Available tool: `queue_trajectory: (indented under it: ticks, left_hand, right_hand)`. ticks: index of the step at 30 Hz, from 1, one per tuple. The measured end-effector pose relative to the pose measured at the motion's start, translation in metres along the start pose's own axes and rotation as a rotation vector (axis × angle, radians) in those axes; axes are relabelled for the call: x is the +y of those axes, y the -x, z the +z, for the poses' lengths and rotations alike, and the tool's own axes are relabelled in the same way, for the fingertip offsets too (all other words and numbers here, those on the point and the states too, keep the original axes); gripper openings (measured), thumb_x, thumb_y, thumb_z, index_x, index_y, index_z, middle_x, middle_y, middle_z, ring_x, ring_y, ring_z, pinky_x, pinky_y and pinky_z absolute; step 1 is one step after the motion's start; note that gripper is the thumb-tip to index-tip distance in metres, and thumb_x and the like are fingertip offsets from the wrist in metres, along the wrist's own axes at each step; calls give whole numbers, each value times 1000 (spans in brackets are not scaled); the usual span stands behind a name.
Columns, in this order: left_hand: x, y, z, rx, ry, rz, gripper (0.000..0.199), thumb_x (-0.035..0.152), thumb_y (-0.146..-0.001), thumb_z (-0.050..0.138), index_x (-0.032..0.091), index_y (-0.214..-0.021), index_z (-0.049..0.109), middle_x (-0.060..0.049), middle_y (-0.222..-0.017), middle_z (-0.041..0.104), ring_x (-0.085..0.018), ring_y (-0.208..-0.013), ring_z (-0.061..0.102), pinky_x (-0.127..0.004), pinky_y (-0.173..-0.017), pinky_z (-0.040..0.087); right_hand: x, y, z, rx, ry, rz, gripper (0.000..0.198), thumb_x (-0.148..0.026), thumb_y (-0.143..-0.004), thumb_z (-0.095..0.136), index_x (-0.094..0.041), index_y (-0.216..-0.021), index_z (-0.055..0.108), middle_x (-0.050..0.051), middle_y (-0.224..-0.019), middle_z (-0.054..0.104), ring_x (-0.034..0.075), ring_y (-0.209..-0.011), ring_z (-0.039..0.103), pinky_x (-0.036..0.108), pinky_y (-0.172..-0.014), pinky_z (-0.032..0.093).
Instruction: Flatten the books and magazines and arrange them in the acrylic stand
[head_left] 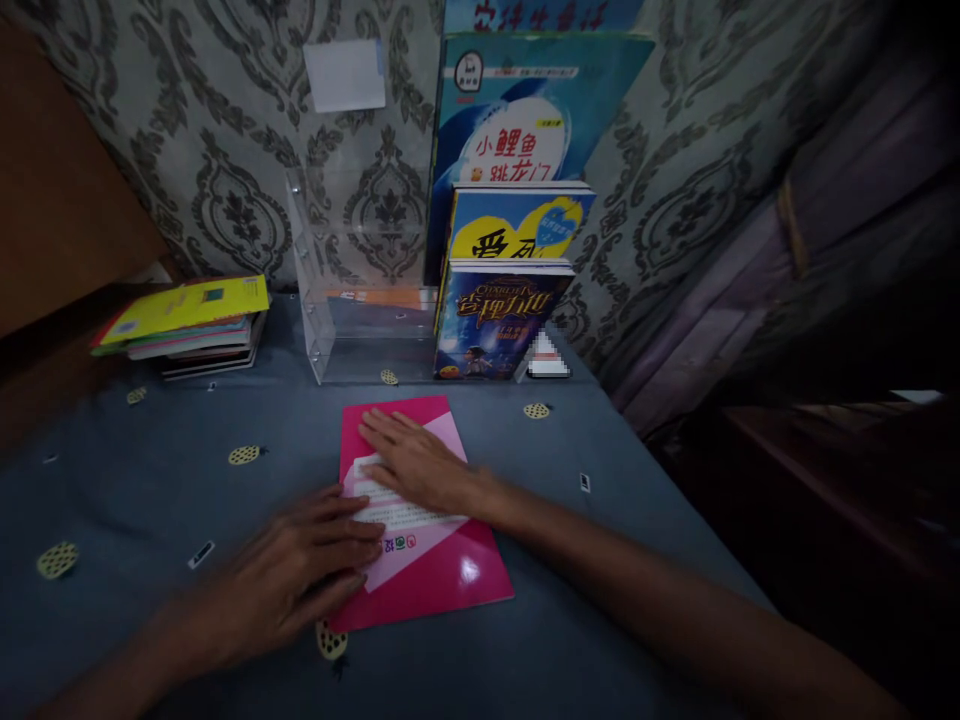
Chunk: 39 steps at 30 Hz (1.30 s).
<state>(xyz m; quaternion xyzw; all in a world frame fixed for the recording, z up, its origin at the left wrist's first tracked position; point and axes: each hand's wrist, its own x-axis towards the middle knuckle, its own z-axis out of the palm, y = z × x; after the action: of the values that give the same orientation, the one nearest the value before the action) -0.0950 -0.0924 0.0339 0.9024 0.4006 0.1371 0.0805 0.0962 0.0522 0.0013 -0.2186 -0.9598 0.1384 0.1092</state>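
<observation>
A pink book (450,580) with a glossy cover and a pale printed band lies flat on the dark blue cloth. My right hand (416,460) rests on its upper part, fingers stretched out over the cover. At the book's left edge is my left hand (307,560), somewhat blurred, its fingers extended onto the cover and the thumb lower down. Neither hand grips anything. Part of the printed text is covered by the fingers.
Behind the book stands a clear acrylic rack (319,330), its right side holding several upright books, with a blue book (487,320) in front. A stack of books topped by a yellow book (195,305) lies at the left. Patterned wallpaper backs the bed; a curtain (720,280) hangs right.
</observation>
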Motion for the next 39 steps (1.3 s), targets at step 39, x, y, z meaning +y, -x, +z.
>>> queue_trajectory:
  ticks: [39]
  left_hand:
    - [8, -82, 44, -191, -62, 146, 58, 46, -108, 21, 18, -159, 29, -9, -164, 30, -22, -153, 25, -47, -127, 18]
  right_hand:
    - [70, 61, -7, 130, -37, 255, 57, -43, -106, 25, -14, -152, 42, 14, -162, 37, 26, -151, 32, 52, -123, 24]
